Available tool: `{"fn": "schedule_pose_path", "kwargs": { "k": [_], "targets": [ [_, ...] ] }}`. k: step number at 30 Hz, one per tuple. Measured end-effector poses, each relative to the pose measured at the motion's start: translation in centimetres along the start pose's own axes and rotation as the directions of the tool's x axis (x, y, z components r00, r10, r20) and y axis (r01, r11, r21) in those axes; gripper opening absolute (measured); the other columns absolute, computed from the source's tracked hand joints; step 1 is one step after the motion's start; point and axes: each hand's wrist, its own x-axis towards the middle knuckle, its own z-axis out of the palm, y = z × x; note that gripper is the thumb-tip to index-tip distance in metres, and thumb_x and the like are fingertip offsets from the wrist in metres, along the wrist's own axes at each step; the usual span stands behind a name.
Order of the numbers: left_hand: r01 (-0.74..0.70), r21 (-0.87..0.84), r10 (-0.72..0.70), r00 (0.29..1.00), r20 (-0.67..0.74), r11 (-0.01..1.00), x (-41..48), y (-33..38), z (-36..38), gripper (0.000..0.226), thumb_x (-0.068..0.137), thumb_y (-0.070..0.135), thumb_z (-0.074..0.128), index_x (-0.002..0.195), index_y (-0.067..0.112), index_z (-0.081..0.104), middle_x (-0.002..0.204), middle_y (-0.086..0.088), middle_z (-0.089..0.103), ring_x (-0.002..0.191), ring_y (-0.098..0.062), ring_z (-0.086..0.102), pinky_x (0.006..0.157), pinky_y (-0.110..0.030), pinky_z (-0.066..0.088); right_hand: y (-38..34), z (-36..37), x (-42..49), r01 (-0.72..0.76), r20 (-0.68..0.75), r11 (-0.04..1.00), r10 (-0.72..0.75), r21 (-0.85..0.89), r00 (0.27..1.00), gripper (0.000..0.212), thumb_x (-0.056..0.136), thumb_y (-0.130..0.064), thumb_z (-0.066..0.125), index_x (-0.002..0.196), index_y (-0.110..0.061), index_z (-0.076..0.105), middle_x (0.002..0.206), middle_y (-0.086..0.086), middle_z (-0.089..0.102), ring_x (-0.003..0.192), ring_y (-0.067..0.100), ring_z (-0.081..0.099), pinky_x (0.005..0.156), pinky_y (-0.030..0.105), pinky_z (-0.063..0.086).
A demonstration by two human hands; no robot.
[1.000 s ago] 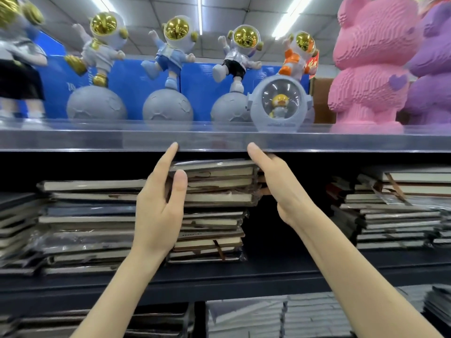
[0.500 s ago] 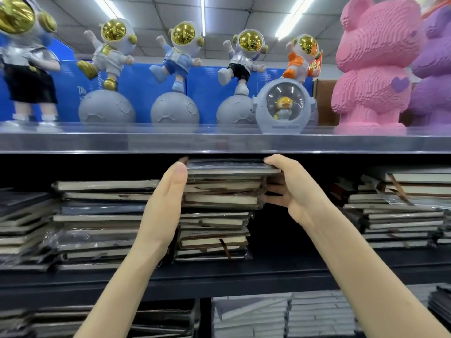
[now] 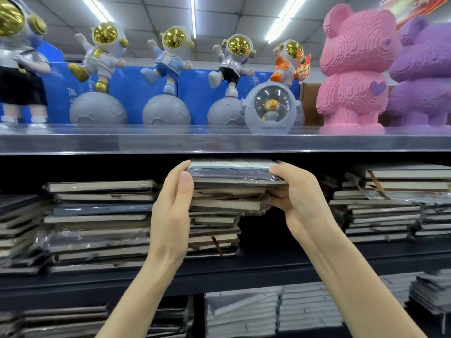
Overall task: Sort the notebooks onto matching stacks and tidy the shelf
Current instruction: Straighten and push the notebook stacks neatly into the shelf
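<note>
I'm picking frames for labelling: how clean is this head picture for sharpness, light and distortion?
Head view: the left hand, right hand and the top notebooks they grip are sharp; the far-left astronaut and lower-right stacks smear toward the edges; the ceiling lights glare white; beneath the clear shelf lip it is dark.

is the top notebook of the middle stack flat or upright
Flat: the top notebook lies cover-up on the middle stack, held between left hand and right hand.
</note>
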Motion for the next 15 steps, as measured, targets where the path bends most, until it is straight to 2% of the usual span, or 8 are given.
{"fn": "schedule_pose_path", "kwargs": {
  "k": [2,4,6,8,10,12,14,15],
  "targets": [
    [-0.004,0.016,0.004,1.000,-0.003,1.000,-0.4,0.4,0.9,0.065,0.079,0.067,0.036,0.132,0.033,0.051,0.132,0.015,0.057,0.127,-0.006,0.048,0.111,-0.041,0.034,-0.3,-1.0,-0.1,-0.006,-0.009,1.000,0.006,-0.008,1.000,0.018,0.064,-0.022,0.059,0.081,-0.017,0.062,0.072,0.001,0.058,0.074,0.022,0.055,0.068,0.036,0.044],
    [-0.006,0.052,0.006,1.000,0.000,0.999,-0.6,0.8,1.9,0.061,0.079,0.068,0.036,0.129,0.038,0.053,0.129,0.019,0.058,0.125,-0.001,0.048,0.110,-0.038,0.035,-0.6,-2.2,0.2,-0.028,-0.007,1.000,0.028,-0.009,1.000,0.007,0.072,-0.022,0.062,0.078,-0.019,0.061,0.074,0.000,0.061,0.077,0.022,0.057,0.071,0.037,0.046],
    [-0.003,0.143,0.004,1.000,-0.007,0.990,-0.5,1.1,2.9,0.057,0.079,0.071,0.035,0.125,0.044,0.054,0.118,0.033,0.058,0.117,0.013,0.047,0.104,-0.025,0.035,-0.7,-3.4,0.6,-0.084,0.008,0.995,0.085,-0.057,0.996,0.008,0.085,-0.028,0.061,0.083,-0.021,0.064,0.082,-0.002,0.066,0.083,0.022,0.061,0.078,0.038,0.049],
    [0.003,0.271,0.003,1.000,-0.024,0.963,0.0,1.3,3.2,0.058,0.076,0.077,0.030,0.123,0.051,0.051,0.109,0.041,0.055,0.113,0.018,0.043,0.100,-0.022,0.033,-0.3,-4.4,1.1,-0.143,0.056,0.980,0.152,-0.142,0.987,0.019,0.088,-0.043,0.058,0.097,-0.028,0.065,0.096,-0.008,0.069,0.093,0.016,0.064,0.089,0.038,0.047],
    [0.023,0.287,-0.027,1.000,0.008,0.958,0.3,0.8,2.8,0.057,0.073,0.085,0.027,0.121,0.060,0.045,0.121,0.037,0.049,0.126,0.007,0.037,0.111,-0.032,0.028,0.5,-4.7,1.1,-0.233,0.122,0.954,0.258,-0.188,0.959,0.048,0.078,-0.064,0.060,0.119,-0.039,0.058,0.116,-0.014,0.065,0.110,0.016,0.060,0.100,0.044,0.042],
    [0.077,0.221,-0.095,0.993,0.075,0.972,0.2,0.2,2.2,0.068,0.066,0.093,0.029,0.126,0.063,0.040,0.140,0.028,0.041,0.135,0.001,0.030,0.117,-0.039,0.020,1.1,-4.4,1.1,-0.311,0.177,0.942,0.329,-0.123,0.928,0.067,0.070,-0.072,0.062,0.129,-0.045,0.049,0.124,-0.011,0.063,0.113,0.019,0.060,0.093,0.046,0.046],
    [0.119,0.173,-0.135,0.987,0.085,0.978,-0.1,-0.4,2.2,0.077,0.065,0.093,0.031,0.134,0.059,0.036,0.146,0.023,0.037,0.138,-0.001,0.029,0.117,-0.042,0.019,1.4,-3.7,1.0,-0.313,0.163,0.950,0.308,0.004,0.937,0.058,0.078,-0.058,0.065,0.131,-0.039,0.049,0.118,-0.005,0.067,0.105,0.020,0.065,0.080,0.043,0.054],
    [0.120,0.163,-0.133,0.988,0.072,0.979,-0.3,-0.5,2.3,0.077,0.067,0.092,0.032,0.135,0.057,0.036,0.147,0.023,0.038,0.137,-0.001,0.031,0.117,-0.041,0.020,1.4,-3.4,1.0,-0.299,0.131,0.953,0.290,0.058,0.948,0.055,0.081,-0.049,0.066,0.132,-0.036,0.049,0.116,-0.003,0.067,0.104,0.020,0.066,0.081,0.046,0.056]
  ]
}}
